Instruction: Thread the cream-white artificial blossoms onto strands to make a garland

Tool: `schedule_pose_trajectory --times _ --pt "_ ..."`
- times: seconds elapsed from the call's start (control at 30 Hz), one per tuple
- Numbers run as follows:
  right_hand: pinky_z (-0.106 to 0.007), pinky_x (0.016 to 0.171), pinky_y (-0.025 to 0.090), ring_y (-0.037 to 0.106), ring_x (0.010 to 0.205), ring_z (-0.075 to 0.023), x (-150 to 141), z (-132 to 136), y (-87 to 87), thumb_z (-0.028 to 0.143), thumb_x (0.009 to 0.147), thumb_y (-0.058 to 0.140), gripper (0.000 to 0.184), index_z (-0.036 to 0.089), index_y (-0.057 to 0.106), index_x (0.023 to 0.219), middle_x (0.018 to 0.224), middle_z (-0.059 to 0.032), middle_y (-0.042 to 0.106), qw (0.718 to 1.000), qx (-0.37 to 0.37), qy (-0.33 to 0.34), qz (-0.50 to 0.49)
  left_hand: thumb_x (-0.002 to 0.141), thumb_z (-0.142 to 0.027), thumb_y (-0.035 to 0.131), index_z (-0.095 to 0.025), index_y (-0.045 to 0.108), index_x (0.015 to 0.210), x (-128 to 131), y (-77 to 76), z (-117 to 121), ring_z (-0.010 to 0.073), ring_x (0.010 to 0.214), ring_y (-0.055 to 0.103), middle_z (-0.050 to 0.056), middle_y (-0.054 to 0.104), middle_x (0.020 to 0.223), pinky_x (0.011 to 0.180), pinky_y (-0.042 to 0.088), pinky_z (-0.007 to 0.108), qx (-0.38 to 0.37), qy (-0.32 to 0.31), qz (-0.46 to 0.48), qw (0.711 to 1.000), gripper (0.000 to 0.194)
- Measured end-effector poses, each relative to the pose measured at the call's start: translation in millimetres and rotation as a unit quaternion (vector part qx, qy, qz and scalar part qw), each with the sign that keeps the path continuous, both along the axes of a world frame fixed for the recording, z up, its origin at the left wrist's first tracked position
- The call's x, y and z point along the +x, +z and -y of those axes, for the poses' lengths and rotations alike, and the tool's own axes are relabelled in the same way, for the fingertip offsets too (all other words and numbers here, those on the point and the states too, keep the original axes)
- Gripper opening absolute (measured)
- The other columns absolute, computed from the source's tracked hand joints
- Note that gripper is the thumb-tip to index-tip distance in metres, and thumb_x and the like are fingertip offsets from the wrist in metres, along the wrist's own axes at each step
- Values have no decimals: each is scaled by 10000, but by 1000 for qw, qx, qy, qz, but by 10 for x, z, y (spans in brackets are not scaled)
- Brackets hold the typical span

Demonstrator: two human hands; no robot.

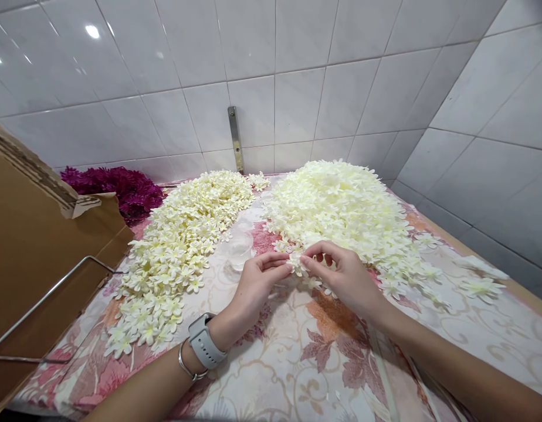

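Both my hands meet over the table, in front of the right-hand heap of pale flowers (pixel 341 199). My left hand (pixel 263 280), with a watch (pixel 206 340) on its wrist, pinches its thumb and fingertips together; what lies between them is too small to make out. Beside it, my right hand (pixel 339 272) has its thumb and forefinger closed on a white flower (pixel 298 265). A few loose flowers lie just under the fingers. Behind my left hand sits a small clear dish (pixel 241 249), its contents hard to see.
On the left spreads a heap of smaller cream flowers (pixel 196 223), with purple flowers (pixel 121 190) behind it. A cardboard box (pixel 29 252) and a bent metal wire frame (pixel 46 310) stand at the left edge. A floral tablecloth (pixel 280 375) covers the table; tiled walls (pixel 253 47) rise behind.
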State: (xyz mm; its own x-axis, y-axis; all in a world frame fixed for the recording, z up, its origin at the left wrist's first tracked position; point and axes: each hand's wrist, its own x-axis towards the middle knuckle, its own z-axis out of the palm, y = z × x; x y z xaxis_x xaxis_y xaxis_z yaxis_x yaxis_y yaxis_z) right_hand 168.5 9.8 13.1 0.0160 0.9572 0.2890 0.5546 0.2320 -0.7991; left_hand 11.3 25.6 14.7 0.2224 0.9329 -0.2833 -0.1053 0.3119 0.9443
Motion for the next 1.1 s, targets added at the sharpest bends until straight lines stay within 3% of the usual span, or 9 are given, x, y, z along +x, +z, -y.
schedule_pose_trajectory --times 0.13,0.33,0.43,0.6,0.7,0.8,0.9,1.1 --pt "-275 522 387 535 592 -158 15 -8 -6 333 794 549 172 199 634 727 667 -13 629 999 -9 -25 -20 647 -194 729 -157 687 822 8 10 11 126 647 621 30 678 740 631 468 231 -2 9 3 1000 184" --pt "-316 674 439 591 762 -196 -5 -4 -39 287 819 519 151 216 633 749 767 -35 664 999 48 15 13 628 -254 754 -154 679 834 2 5 8 144 705 635 41 682 767 628 467 224 -3 -14 14 1000 241" --pt "-309 654 430 574 746 -189 -19 7 -38 277 822 525 140 220 620 737 737 -30 641 998 55 21 32 612 -275 767 -150 671 857 0 -3 4 152 711 635 54 680 792 615 466 228 0 -26 14 1000 292" --pt "-299 621 403 527 710 -180 17 -9 -32 257 805 548 110 220 567 703 728 -19 607 996 67 -33 39 630 -195 728 -158 676 808 2 -17 -10 112 645 603 18 654 727 608 453 210 8 6 4 1000 189" --pt "-324 677 408 529 800 -204 32 -12 -34 229 803 537 21 220 555 808 828 -39 616 988 119 -73 62 636 -179 708 -164 676 803 2 -30 -17 107 608 590 4 639 686 609 454 219 6 18 0 1000 170" --pt "-345 724 404 524 848 -218 11 5 -33 237 803 566 42 214 550 833 834 -47 616 982 160 -19 98 626 -175 707 -157 671 796 2 -42 -19 107 616 589 11 644 705 607 451 217 15 18 2 1000 174" --pt "-349 712 392 523 779 -206 -14 23 -33 239 806 591 84 207 556 736 744 -31 625 980 144 51 124 612 -163 710 -148 666 789 2 -46 -21 105 632 588 17 647 737 602 449 209 25 20 3 999 183" --pt "-332 704 404 546 778 -196 14 1 -27 221 835 543 122 206 634 756 758 -33 669 992 96 48 64 621 -184 705 -146 665 788 3 -31 -27 100 619 581 18 642 746 596 454 212 29 29 -4 999 176"
